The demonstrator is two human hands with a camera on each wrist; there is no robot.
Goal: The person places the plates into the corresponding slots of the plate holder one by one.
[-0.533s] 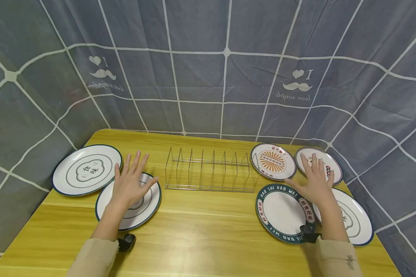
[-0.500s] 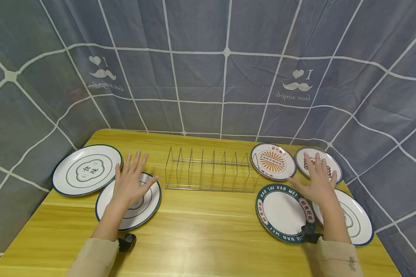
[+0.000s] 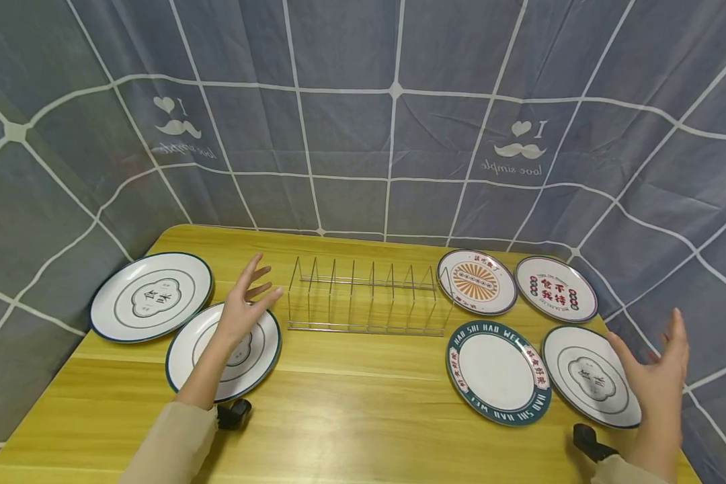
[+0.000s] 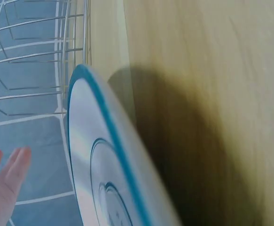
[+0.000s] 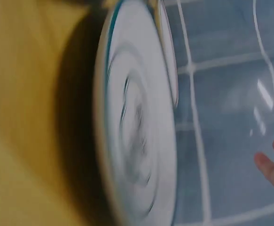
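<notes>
My left hand [image 3: 245,309] hovers over a white plate with a blue rim [image 3: 187,349] at the left, fingers loosely spread and holding nothing. In the left wrist view its fingertips [image 4: 18,165] show beside that plate's face [image 4: 87,122]. At the far right, my right hand [image 3: 659,370] is raised with its thumb apart from the fingers, above the outer edge of another blue-rimmed white plate [image 3: 571,346]. The right wrist view shows that plate [image 5: 160,117] blurred, with two fingertips [image 5: 267,168] away from it. A wire plate rack [image 3: 372,329] stands in the middle with bare slots.
A larger blue-rimmed plate [image 3: 117,302] lies at the back left. On the right lie a green-rimmed plate [image 3: 496,373], a plate with an orange sunburst [image 3: 474,281] and a plate with red characters [image 3: 555,289]. Grey checked cloth [image 3: 351,134] walls the wooden table [image 3: 363,410].
My right hand has swung right and toward me, uncovering the red-character plate and the green-rimmed one. The left hand has turned onto its side and shifted slightly right.
</notes>
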